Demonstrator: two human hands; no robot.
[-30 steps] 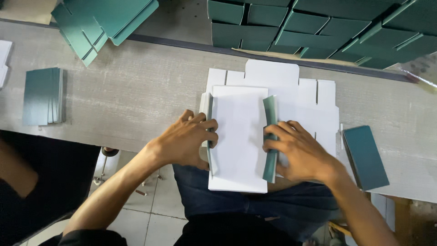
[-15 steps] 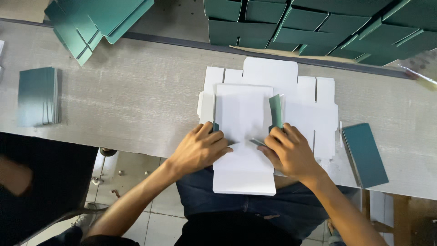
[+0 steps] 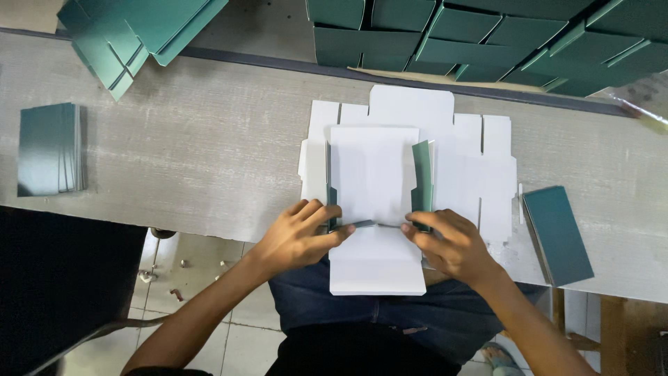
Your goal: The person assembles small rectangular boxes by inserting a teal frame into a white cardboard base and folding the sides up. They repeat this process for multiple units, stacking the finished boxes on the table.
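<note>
Left hand and right hand both pinched shut on the near flaps of a white-and-teal box blank, side walls raised. Fingertips partly hidden behind flaps. Blank lies between the hands, atop flat white blanks at the table edge.

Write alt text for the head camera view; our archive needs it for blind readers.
Seen from above, a person's left hand and right hand fold up the teal-sided flaps of a white cardboard box blank on a grey table. Flat white blanks lie beneath, teal stacks at either side.
</note>
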